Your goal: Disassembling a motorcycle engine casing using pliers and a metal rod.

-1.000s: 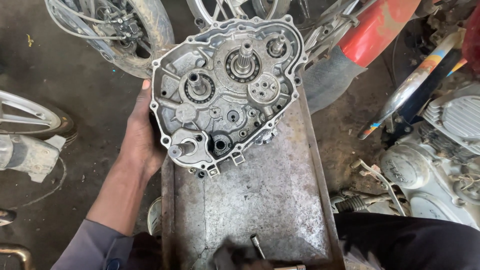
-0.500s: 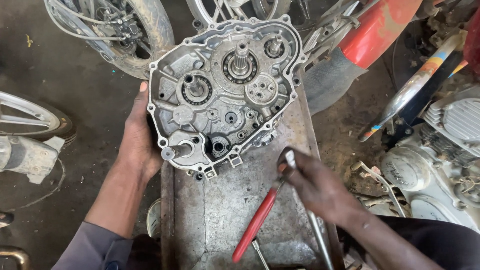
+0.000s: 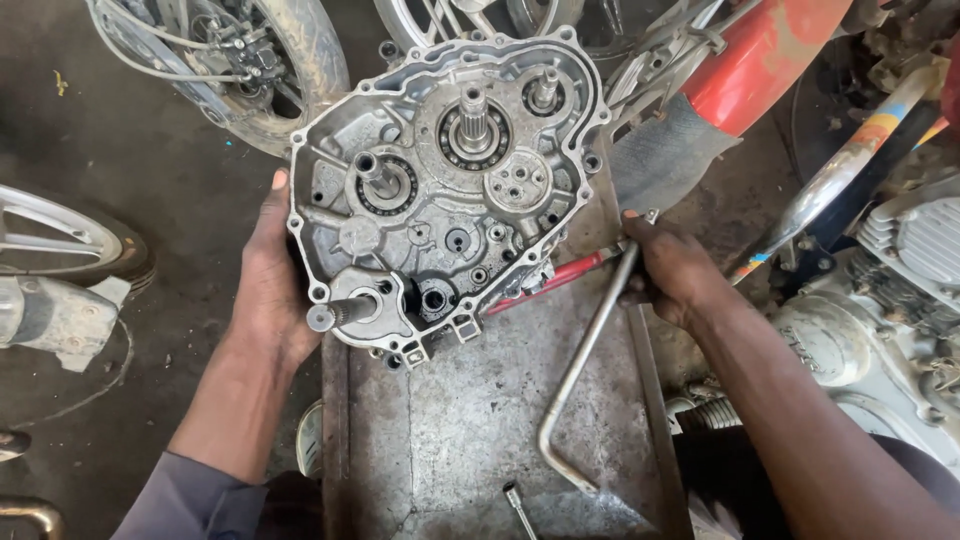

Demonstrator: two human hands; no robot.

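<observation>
Left hand [image 3: 270, 285] at 9 o'clock of the engine case [image 3: 445, 190], grip wrapped on its left edge, propping it tilted on the far end of the metal tray [image 3: 480, 420]. Keep that hold firm, thumb off the bearings and shafts. At 4 o'clock of the case, a red-handled tool [image 3: 555, 280] runs under its lower right edge. Right hand [image 3: 670, 270], grip closed round that handle's end and the top of a bent steel bar [image 3: 585, 365]. Judgement: lever gently, near a bolt lug, so the mating face isn't gouged.
</observation>
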